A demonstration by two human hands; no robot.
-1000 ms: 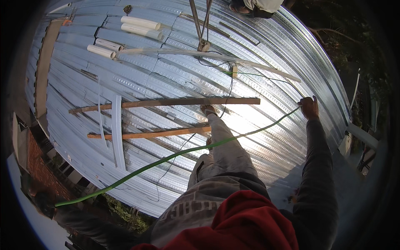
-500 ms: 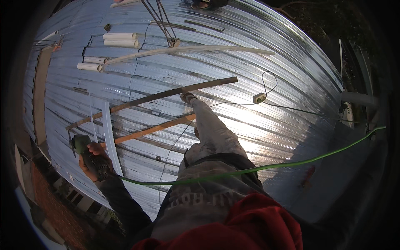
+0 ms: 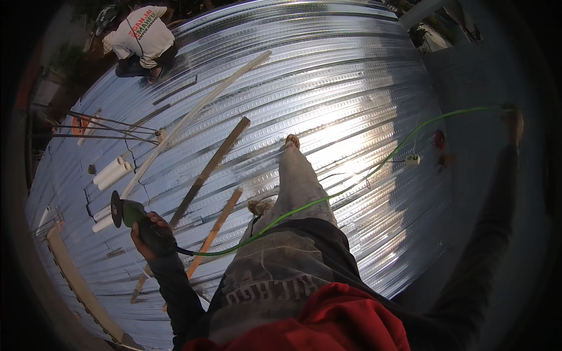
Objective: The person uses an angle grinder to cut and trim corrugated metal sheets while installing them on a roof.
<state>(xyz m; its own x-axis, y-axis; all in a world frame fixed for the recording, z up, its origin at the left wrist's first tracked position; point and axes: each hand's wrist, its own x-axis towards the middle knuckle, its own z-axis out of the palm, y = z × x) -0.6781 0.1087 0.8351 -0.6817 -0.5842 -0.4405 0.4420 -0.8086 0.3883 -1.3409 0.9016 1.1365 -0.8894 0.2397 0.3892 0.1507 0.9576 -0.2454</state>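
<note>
Head view: left hand (image 3: 151,233) clenched around the green angle grinder (image 3: 130,212) above the corrugated metal roof (image 3: 328,76); right hand (image 3: 513,124) grips its green cable (image 3: 374,169), near the roof's right edge.

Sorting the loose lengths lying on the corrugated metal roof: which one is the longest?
The pale, slightly curved strip, running from near the white pipe pieces up toward the crouching person. It outreaches the dark wooden batten and the orange-brown batten beside it.

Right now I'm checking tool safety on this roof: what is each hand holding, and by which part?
Left hand grips the green angle grinder by its body. Right hand holds the thin green cable near its far end.
</note>
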